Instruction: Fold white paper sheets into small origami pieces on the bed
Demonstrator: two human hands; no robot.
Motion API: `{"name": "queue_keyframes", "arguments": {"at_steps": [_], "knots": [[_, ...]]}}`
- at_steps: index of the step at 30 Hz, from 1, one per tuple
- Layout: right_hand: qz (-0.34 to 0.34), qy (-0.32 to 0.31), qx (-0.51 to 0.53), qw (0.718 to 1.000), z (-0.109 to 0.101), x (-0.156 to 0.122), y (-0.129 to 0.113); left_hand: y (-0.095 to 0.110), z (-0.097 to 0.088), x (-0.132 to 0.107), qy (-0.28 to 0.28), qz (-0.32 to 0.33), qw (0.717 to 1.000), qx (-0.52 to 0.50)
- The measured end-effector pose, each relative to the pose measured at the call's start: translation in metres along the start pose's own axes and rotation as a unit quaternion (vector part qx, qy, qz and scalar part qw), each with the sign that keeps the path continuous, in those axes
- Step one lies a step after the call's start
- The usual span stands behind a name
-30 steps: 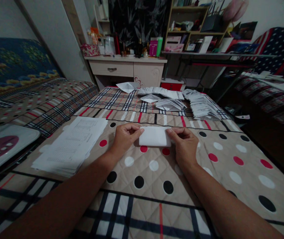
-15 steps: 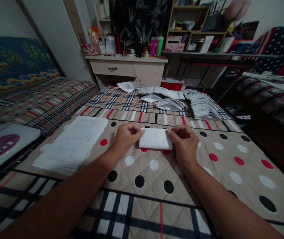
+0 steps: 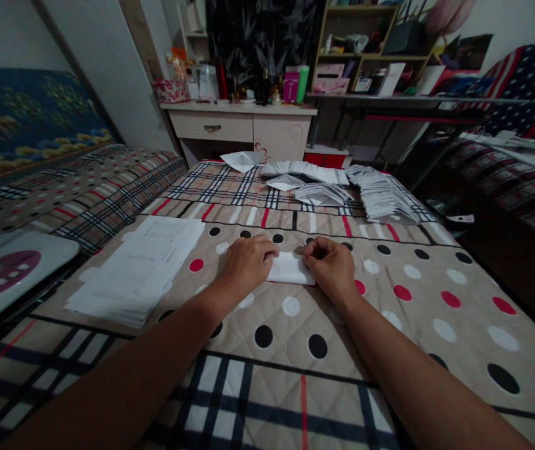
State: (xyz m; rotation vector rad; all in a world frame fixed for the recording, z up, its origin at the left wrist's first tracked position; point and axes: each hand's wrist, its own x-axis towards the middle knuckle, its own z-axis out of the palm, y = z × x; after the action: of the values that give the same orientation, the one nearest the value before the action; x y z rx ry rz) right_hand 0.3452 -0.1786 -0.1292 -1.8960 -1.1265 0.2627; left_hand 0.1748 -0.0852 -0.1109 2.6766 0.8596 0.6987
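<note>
A small folded sheet of white paper (image 3: 290, 270) lies low over the bedspread in front of me. My left hand (image 3: 247, 261) is closed at its left end, fingers curled and covering that edge. At the right end my right hand (image 3: 330, 265) is pinched, thumb and forefinger together on the paper's upper right part. The hands partly hide both short ends of the paper. Left of my left hand lies a stack of printed sheets (image 3: 136, 269), flat on the bed.
Folded white paper pieces (image 3: 382, 197) stand in packed rows at the bed's far side, with a separate folded piece (image 3: 240, 161) to their left. A white board with a purple print (image 3: 9, 269) is at the left. A dresser (image 3: 239, 128) stands beyond the bed.
Both hands have come closer together, the right one moving left along the paper. The paper now sits slightly lower, with less of its length showing between the hands.
</note>
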Motion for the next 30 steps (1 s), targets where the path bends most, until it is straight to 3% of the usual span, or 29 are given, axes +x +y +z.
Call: {"name": "queue_keyframes", "arguments": {"at_steps": [7, 11, 19, 24, 28, 30], "knots": [[0.005, -0.007, -0.044, 0.999, -0.001, 0.001, -0.003, 0.011, 0.005, -0.003, 0.042, 0.100, 0.988, 0.112], [0.002, -0.006, -0.049, 0.999, -0.001, 0.002, -0.002, 0.005, 0.015, -0.001, -0.021, 0.153, 0.986, 0.060], [0.003, -0.001, -0.053, 0.999, -0.002, -0.001, -0.004, -0.013, 0.009, 0.000, -0.078, 0.087, 0.980, -0.160], [-0.006, 0.008, -0.099, 0.995, -0.009, -0.002, -0.007, -0.020, 0.002, 0.003, -0.136, 0.076, 0.963, -0.218], [-0.111, 0.097, -0.074, 0.986, -0.008, -0.016, -0.028, -0.023, 0.002, 0.005, -0.132, 0.078, 0.962, -0.227], [-0.156, 0.060, 0.026, 0.986, 0.003, -0.030, -0.043, -0.023, 0.007, 0.006, -0.120, 0.064, 0.957, -0.255]]}}
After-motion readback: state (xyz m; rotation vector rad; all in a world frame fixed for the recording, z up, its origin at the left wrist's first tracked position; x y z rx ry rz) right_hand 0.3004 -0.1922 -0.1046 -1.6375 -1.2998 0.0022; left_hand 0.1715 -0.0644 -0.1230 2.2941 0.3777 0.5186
